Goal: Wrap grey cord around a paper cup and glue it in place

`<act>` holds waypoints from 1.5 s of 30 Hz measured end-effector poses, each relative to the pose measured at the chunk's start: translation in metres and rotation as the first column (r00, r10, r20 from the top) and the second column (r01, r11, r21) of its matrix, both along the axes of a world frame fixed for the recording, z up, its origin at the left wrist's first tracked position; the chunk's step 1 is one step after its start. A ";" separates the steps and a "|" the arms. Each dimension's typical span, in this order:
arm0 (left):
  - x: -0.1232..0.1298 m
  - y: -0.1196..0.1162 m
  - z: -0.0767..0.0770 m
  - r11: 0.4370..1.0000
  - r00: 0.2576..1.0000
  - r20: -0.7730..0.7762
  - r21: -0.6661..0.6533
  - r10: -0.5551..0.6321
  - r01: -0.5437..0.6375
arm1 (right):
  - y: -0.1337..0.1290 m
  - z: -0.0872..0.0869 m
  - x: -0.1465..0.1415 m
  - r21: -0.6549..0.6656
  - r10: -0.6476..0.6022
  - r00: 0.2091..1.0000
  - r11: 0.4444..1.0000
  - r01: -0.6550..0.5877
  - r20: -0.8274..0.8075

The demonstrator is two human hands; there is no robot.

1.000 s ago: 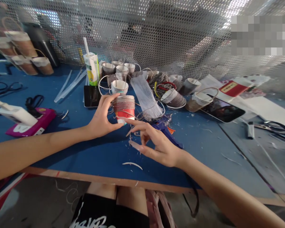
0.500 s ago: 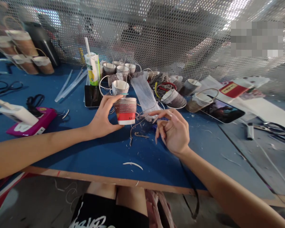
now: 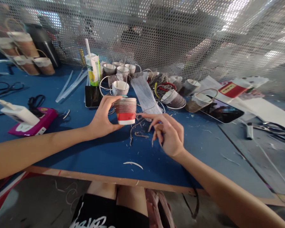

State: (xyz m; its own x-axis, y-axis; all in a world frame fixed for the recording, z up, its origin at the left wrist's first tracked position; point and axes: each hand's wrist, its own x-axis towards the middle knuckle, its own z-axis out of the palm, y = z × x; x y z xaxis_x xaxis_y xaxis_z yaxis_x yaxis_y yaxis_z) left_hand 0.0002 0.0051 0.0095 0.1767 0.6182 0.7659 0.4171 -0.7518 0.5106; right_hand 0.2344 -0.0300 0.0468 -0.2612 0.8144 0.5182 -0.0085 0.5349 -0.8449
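Observation:
A small paper cup (image 3: 126,110), wound with grey-brown cord above a red band, is held upright between the thumb and fingers of my left hand (image 3: 103,117). To the right of the cup, my right hand (image 3: 168,131) has its index finger stretched toward the cup's side, with the other fingers loosely bent and apart. Whether that fingertip touches the cup I cannot tell. Nothing shows in my right hand. Loose brown cord ends (image 3: 132,133) lie on the blue table beneath the hands. Behind the cup stands a white-lined cup (image 3: 120,87).
A flat band of pale cords (image 3: 146,95) and several wrapped cups lie behind. A drink carton (image 3: 93,70) and dark phone (image 3: 93,96) are at the back left, a purple power strip (image 3: 46,118) left, another phone (image 3: 222,109) and scissors (image 3: 272,127) right.
My right hand has moved left, bringing its index finger close to the cup's right side. My left hand still holds the cup in nearly the same place.

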 end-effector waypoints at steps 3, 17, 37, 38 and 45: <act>0.001 0.003 -0.004 0.999 0.996 0.079 -0.031 -0.041 0.043 | 0.001 0.000 0.004 0.056 0.022 0.996 0.998 -0.017 -0.083; 0.000 0.005 -0.011 0.965 0.948 0.184 -0.007 -0.258 0.264 | 0.006 0.005 0.001 -0.311 0.271 0.944 0.895 -0.320 -0.189; 0.001 0.007 -0.008 0.934 0.935 0.024 -0.050 -0.354 0.355 | 0.011 -0.003 -0.001 0.123 0.112 0.954 0.981 -0.151 0.279; 0.001 0.007 -0.008 0.937 0.939 0.024 -0.045 -0.344 0.345 | 0.011 -0.003 -0.001 0.131 0.107 0.951 0.980 -0.151 0.289; 0.003 0.000 -0.003 0.970 0.976 0.079 -0.119 -0.202 0.210 | 0.002 -0.001 -0.001 0.271 0.105 0.942 0.942 -0.197 0.318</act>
State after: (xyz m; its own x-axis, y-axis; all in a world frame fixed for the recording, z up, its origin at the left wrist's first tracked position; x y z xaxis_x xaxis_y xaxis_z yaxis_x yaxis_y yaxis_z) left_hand 0.0031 0.0050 0.0068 0.2625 0.6659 0.6983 0.2224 -0.7460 0.6278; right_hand 0.2331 -0.0282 0.0453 -0.5468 0.5747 0.6089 0.1154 0.7720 -0.6251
